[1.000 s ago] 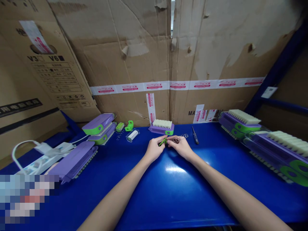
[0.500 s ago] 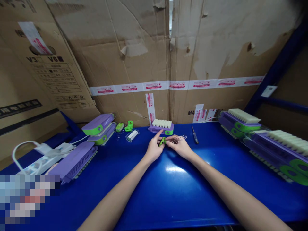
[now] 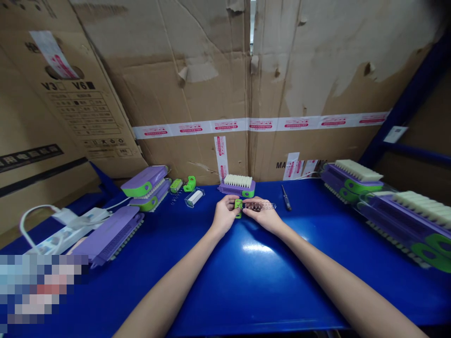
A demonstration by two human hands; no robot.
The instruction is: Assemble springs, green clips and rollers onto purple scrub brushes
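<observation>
Pinched in my left hand [image 3: 224,217] is a small green plastic piece [image 3: 238,208] with holes in it. My right hand [image 3: 262,215] is closed on a thin metal coil spring [image 3: 262,205], which lies across the fingers and points to the right. The spring's left end is right beside the green piece; whether they are joined I cannot tell. Just behind both hands a purple and green brush [image 3: 237,188] rests with its cream bristles upward. A screwdriver [image 3: 286,197] lies to the right of my right hand.
Left of centre lie a green bracket [image 3: 190,183], a green block [image 3: 176,186] and a clear-cased white piece [image 3: 194,198]. Purple brushes are stacked left [image 3: 146,180] and right [image 3: 352,180]. A power strip [image 3: 66,234] sits at far left. Cardboard [image 3: 197,94] walls the blue table's back.
The green piece has turned from tilted to upright and shows more of its face. My left index finger has curled in from pointing outward. The spring now lies more level.
</observation>
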